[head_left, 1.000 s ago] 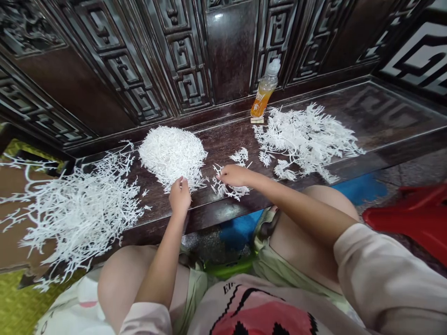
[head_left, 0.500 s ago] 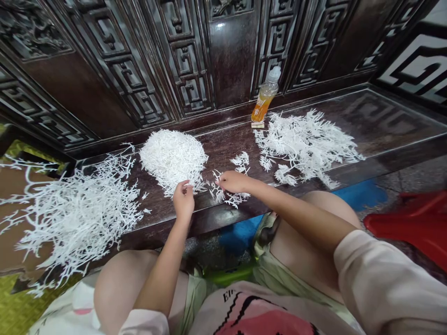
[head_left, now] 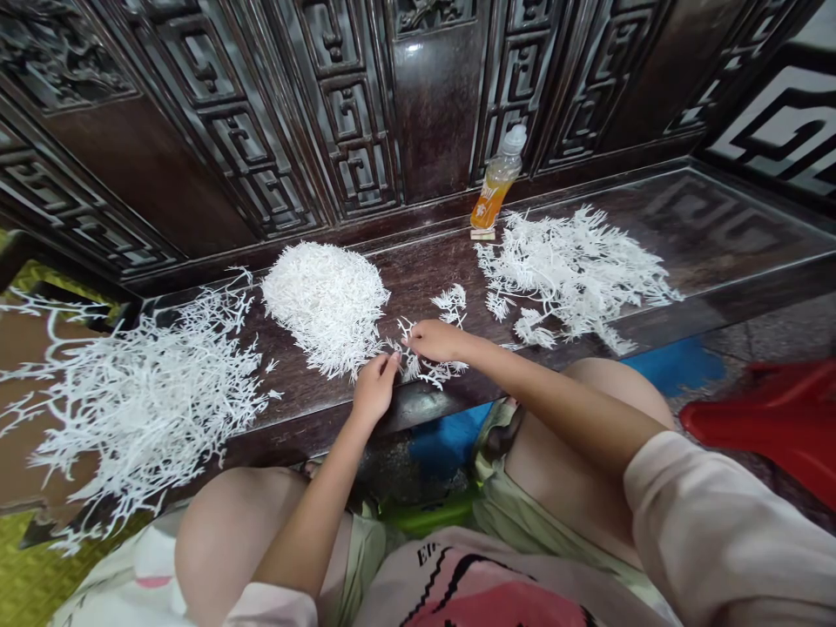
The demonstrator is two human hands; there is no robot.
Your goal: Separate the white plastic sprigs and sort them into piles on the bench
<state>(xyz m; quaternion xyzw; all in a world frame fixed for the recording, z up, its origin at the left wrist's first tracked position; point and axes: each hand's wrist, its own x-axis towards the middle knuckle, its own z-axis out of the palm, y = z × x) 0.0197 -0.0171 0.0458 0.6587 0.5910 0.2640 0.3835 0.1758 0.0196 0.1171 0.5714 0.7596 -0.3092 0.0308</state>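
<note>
My right hand (head_left: 436, 340) is closed in a pinch on a white branched plastic sprig (head_left: 408, 328) above the front of the wooden bench (head_left: 418, 261). Close beside it, on the left, my left hand (head_left: 375, 387) has its thumb and finger drawn together at the sprig's tips; whether a small bit sits between them is hidden. Just behind the left hand lies a heap of small loose white pieces (head_left: 325, 300). A few more sprigs (head_left: 450, 300) rest near the right hand.
A large tangle of bare white branched stems (head_left: 144, 401) overhangs the bench's left end. To the right lies a pile of fuller sprigs (head_left: 575, 270). Behind that pile stands a bottle of orange drink (head_left: 495, 187), against the carved backrest (head_left: 431, 113). A red plastic stool (head_left: 764, 418) is at right.
My left hand has moved right, from the edge of the loose heap to the sprig by my right hand. The right hand has stayed almost still, holding the sprig.
</note>
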